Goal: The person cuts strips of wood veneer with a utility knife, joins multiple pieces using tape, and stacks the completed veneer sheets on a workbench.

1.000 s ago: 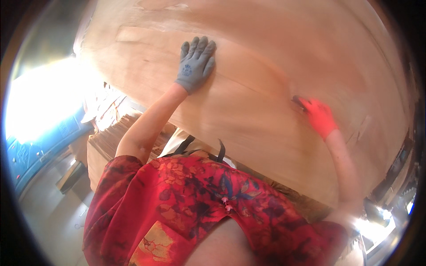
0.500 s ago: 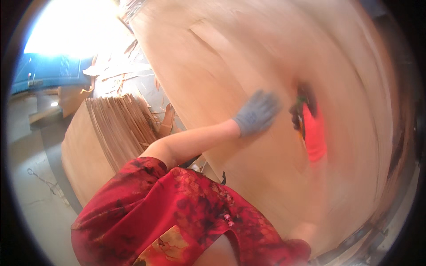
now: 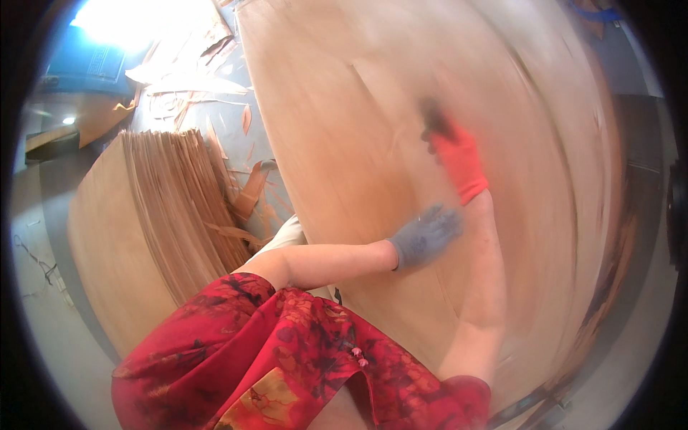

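Note:
A broad pale sheet of wood veneer (image 3: 337,136) fills the middle and right, with long cracks running along its grain. My left hand (image 3: 428,235), in a grey-blue glove, lies over its near part with fingers stretched out, somewhat blurred. Farther out is my right hand (image 3: 459,154), in a red glove with dark fingertips, reaching over the sheet. Motion smears its fingers, and whether anything is in them cannot be made out.
To the left stands a thick stack of veneer sheets (image 3: 179,208) with uneven edges. Torn veneer scraps (image 3: 251,190) litter the grey floor between the two. A blue machine or box (image 3: 89,64) is at the far left, beside bright light.
My right hand has moved farther out and to the left over the sheet. My left hand has come nearer to me. The view has also shifted a little.

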A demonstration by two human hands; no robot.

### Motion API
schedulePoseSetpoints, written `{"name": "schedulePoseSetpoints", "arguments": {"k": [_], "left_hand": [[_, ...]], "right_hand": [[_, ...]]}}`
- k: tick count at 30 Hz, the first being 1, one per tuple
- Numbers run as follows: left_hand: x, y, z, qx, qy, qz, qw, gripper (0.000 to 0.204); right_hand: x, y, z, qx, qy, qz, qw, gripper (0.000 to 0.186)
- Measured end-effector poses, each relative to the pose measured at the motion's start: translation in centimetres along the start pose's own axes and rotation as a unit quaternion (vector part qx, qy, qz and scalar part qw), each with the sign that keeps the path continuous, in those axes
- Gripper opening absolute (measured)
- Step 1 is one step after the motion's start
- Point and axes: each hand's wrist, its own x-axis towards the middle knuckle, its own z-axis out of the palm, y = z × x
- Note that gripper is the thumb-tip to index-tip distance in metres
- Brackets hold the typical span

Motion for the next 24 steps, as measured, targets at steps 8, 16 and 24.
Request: {"name": "schedulePoseSetpoints", "arguments": {"k": [8, 16, 24], "left_hand": [[-0.1, -0.2, 0.8, -0.041, 0.020, -0.011, 0.999, 0.044], [-0.3, 0.0, 0.9, -0.018, 0.020, 0.008, 1.000, 0.034], [-0.1, 0.4, -1.2, -0.059, 0.043, 0.024, 0.997, 0.029]], "right_hand": [[5.5, -1.2, 0.4, 0.135, 0.175, -0.115, 0.968, 0.038], [1.5, -0.1, 2.6, 0.024, -0.016, 0.019, 0.999, 0.049], [2.5, 1.4, 2.9, -0.103, 0.009, 0.033, 0.994, 0.051]]}}
